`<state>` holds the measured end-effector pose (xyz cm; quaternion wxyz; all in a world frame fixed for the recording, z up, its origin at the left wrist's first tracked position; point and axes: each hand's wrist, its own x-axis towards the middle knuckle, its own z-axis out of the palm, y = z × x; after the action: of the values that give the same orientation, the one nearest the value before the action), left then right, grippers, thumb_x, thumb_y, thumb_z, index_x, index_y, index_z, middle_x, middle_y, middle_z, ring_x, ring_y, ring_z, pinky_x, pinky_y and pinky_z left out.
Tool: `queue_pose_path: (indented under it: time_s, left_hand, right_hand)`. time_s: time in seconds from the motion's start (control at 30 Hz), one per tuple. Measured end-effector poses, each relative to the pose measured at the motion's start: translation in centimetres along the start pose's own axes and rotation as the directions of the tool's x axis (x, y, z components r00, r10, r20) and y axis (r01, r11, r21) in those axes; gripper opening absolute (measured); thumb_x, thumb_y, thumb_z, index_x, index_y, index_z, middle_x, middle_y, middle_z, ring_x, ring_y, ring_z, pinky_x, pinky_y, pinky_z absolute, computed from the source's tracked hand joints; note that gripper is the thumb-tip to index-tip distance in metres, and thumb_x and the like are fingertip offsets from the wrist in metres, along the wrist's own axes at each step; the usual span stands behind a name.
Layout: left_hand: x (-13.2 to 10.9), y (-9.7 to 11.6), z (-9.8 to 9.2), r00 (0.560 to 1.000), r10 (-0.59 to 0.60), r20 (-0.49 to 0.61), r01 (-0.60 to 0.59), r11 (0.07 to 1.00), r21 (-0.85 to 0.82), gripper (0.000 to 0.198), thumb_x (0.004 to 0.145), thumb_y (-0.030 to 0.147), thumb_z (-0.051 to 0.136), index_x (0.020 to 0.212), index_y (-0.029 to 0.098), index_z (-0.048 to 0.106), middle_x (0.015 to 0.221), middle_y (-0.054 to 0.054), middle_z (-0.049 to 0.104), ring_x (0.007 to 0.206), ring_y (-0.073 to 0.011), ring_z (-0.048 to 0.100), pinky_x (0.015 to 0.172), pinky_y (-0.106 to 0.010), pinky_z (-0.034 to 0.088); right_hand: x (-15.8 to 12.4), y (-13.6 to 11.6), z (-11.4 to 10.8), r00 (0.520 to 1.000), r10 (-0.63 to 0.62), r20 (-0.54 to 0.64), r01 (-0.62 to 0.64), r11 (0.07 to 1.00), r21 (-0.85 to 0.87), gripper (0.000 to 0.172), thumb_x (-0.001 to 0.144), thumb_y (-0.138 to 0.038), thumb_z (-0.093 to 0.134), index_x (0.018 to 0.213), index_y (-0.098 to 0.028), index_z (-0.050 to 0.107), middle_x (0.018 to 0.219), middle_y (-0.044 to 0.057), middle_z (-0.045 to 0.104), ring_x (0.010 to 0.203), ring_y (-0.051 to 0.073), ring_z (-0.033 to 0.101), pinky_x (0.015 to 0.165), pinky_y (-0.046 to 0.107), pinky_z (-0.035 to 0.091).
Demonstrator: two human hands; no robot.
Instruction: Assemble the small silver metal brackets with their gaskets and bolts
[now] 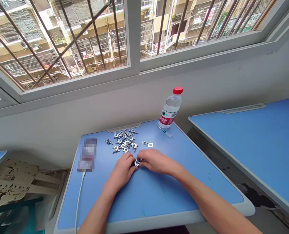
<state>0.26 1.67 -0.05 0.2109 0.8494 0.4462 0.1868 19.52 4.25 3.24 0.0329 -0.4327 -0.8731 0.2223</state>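
Note:
Both hands meet near the middle of the blue desk (144, 191). Between their fingertips is a small metal bracket (137, 163) with a hole, partly covered by the fingers. My left hand (124, 167) pinches it from the left, thumb and fingers drawn together. From the right, my right hand (153, 160) is closed on the same piece, with the fingers curled round its upper end. Just beyond the hands lies a pile of similar small metal fittings (125, 140), several with pins sticking out. To the right of the pile, a flat plate with a hole (150, 145) rests beside a small pin-like part (144, 143).
At the back right corner stands a water bottle (170, 109) with a red cap, and a thin screwdriver (164, 131) lies by it. A phone (87, 155) with a white cable (79, 198) is on the left. Another blue desk (254, 130) stands to the right.

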Motion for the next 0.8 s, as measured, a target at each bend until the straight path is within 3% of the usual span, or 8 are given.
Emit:
queue_pose_path:
  time_s: [0.17,0.4,0.8]
  left_hand:
    - [0.1,0.0,0.1,1.000,0.020,-0.013,-0.020,1.000,0.000,0.012,0.088,0.010,0.062,0.087,0.020,0.054,0.096,-0.004,0.059,0.090,-0.0214,0.057,0.078,-0.032,0.048]
    - [-0.1,-0.1,0.7,0.995,-0.029,-0.092,0.046,0.982,0.183,0.015,0.086,0.018,0.066,0.083,0.020,0.052,0.092,-0.006,0.059,0.084,-0.0240,0.057,0.074,-0.036,0.048]
    - [0.0,-0.1,1.5,0.996,0.006,-0.089,0.017,0.970,0.244,0.012,0.088,0.011,0.054,0.081,0.020,0.049,0.091,-0.007,0.060,0.084,-0.0241,0.057,0.074,-0.036,0.049]
  right_hand:
    - [0.1,-0.3,-0.1,1.000,-0.011,0.011,0.012,0.999,-0.036,0.011,0.091,-0.015,0.060,0.092,-0.018,0.070,0.097,0.006,0.073,0.090,0.022,0.066,0.067,0.026,0.036]
    - [0.2,-1.3,0.1,0.998,0.064,-0.024,-0.068,0.965,-0.253,0.021,0.099,-0.023,0.049,0.096,-0.014,0.068,0.100,0.010,0.071,0.083,0.022,0.067,0.057,0.030,0.026]
    - [-0.1,-2.4,-0.1,0.994,0.112,0.013,-0.105,0.961,-0.257,0.024,0.091,-0.018,0.047,0.086,-0.015,0.070,0.088,0.012,0.075,0.079,0.023,0.068,0.057,0.031,0.021]
